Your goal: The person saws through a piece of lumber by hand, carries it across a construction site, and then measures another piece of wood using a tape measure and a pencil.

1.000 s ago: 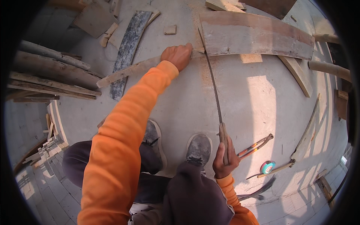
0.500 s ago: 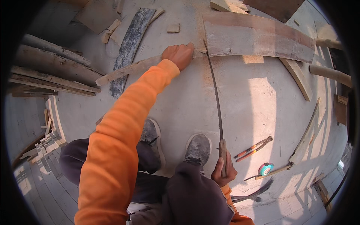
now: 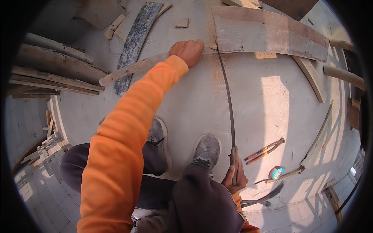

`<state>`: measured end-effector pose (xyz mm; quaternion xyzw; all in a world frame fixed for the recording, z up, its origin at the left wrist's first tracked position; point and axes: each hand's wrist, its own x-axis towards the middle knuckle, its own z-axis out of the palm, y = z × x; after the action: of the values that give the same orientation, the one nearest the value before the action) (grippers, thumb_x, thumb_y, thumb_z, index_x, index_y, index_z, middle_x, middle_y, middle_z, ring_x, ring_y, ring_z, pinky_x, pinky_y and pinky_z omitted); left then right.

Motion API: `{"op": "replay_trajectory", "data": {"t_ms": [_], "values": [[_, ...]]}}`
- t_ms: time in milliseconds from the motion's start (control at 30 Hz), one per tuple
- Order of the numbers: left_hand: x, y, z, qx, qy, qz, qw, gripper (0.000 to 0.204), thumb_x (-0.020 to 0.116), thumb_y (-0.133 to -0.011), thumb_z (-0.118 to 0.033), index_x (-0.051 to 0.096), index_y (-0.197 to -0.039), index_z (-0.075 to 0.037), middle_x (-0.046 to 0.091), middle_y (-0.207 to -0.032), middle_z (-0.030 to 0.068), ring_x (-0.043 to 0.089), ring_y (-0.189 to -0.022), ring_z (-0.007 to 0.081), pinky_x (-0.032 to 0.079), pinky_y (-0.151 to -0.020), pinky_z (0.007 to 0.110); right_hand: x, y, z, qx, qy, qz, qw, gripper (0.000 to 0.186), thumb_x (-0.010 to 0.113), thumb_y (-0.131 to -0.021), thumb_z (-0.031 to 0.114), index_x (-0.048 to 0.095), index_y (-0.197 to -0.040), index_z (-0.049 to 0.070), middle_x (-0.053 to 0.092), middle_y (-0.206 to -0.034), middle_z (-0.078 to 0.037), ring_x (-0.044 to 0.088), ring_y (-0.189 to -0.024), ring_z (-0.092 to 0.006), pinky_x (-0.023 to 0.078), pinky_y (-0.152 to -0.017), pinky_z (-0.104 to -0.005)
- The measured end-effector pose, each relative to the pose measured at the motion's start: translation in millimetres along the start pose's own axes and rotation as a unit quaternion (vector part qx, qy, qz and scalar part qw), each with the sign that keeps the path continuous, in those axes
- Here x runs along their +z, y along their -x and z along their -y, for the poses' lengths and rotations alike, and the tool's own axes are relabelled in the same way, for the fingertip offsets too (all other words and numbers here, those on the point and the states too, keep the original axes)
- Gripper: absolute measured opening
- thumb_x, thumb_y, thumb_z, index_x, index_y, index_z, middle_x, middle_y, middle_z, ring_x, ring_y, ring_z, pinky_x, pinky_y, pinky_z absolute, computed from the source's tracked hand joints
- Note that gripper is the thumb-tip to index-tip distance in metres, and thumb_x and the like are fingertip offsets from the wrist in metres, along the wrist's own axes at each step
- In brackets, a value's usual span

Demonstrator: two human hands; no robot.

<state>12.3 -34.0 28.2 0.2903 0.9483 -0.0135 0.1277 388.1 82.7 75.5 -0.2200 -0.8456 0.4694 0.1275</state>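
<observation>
My left hand point(image 3: 187, 53) is closed on a narrow wooden strip point(image 3: 134, 69), pressing it down near its right end. My right hand point(image 3: 236, 176) grips the wooden handle of a handsaw point(image 3: 226, 89), low beside my right knee. The long, thin toothed blade runs away from me. Its far end lies where the strip meets the left edge of a wide wooden board point(image 3: 268, 33). Reddish sawdust point(image 3: 217, 75) is scattered on the floor around the cut. Whether the strip is still joined to the board cannot be made out.
Pincers point(image 3: 265, 150) with orange-and-black handles, a turquoise tape measure point(image 3: 276, 172) and a hammer point(image 3: 287, 175) lie at right. A dark-stained plank point(image 3: 134, 46) runs under the strip. Boards point(image 3: 58, 68) are stacked at left. A batten point(image 3: 312, 77) sits beneath the wide board.
The saw has been drawn back slightly toward me, with less blade past the board's edge. My left hand stays on the strip. The whole view has shifted a little.
</observation>
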Motion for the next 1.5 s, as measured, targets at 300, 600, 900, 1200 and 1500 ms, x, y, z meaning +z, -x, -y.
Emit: {"op": "replay_trajectory", "data": {"t_ms": [300,600,900,1200,1500], "values": [[5,1,-2,-0.010,0.015,0.031,0.999,0.025,0.068,-0.088,-0.022,0.058,-0.099,-0.003,0.071,-0.089,0.0215,0.070,-0.085,0.0411,0.056,-0.074,0.050,71,-114,6,-0.059,-0.067,-0.081,0.993,0.029,0.065,-0.092,0.005,0.066,-0.118,-0.009,0.074,-0.098,-0.022,0.076,-0.078,-0.0240,0.057,-0.068,-0.0287],[20,6,-19,-0.025,0.049,0.032,0.998,0.025,0.068,-0.089,-0.024,0.058,-0.099,-0.003,0.070,-0.090,0.0225,0.070,-0.086,0.0411,0.056,-0.075,0.049,86,-162,7,-0.026,-0.100,-0.065,0.993,0.029,0.068,-0.090,0.005,0.068,-0.116,-0.008,0.074,-0.092,-0.023,0.074,-0.071,-0.0241,0.056,-0.063,-0.0290],[-2,-1,9,-0.018,0.011,0.022,1.000,0.024,0.068,-0.088,-0.022,0.059,-0.098,-0.003,0.071,-0.090,0.0227,0.070,-0.085,0.0409,0.055,-0.075,0.050,-4,8,1,0.003,0.017,0.016,1.000,0.035,0.058,-0.092,0.005,0.061,-0.123,-0.013,0.072,-0.108,-0.025,0.076,-0.086,-0.0300,0.058,-0.075,-0.0305],[7,6,2,-0.014,0.023,0.027,0.999,0.025,0.068,-0.088,-0.023,0.059,-0.099,-0.003,0.071,-0.088,0.0220,0.070,-0.084,0.0409,0.056,-0.073,0.050,79,-130,11,-0.055,-0.072,-0.065,0.994,0.030,0.066,-0.092,0.006,0.066,-0.120,-0.006,0.074,-0.093,-0.022,0.075,-0.073,-0.0220,0.056,-0.064,-0.0288],[6,8,-14,-0.019,0.030,0.028,0.999,0.028,0.069,-0.089,-0.027,0.059,-0.099,-0.003,0.071,-0.088,0.0214,0.069,-0.084,0.0413,0.055,-0.074,0.050,67,-137,7,0.031,-0.086,-0.014,0.996,0.028,0.062,-0.097,0.008,0.065,-0.118,-0.009,0.074,-0.098,-0.021,0.073,-0.088,-0.0207,0.055,-0.075,-0.0289]]}}
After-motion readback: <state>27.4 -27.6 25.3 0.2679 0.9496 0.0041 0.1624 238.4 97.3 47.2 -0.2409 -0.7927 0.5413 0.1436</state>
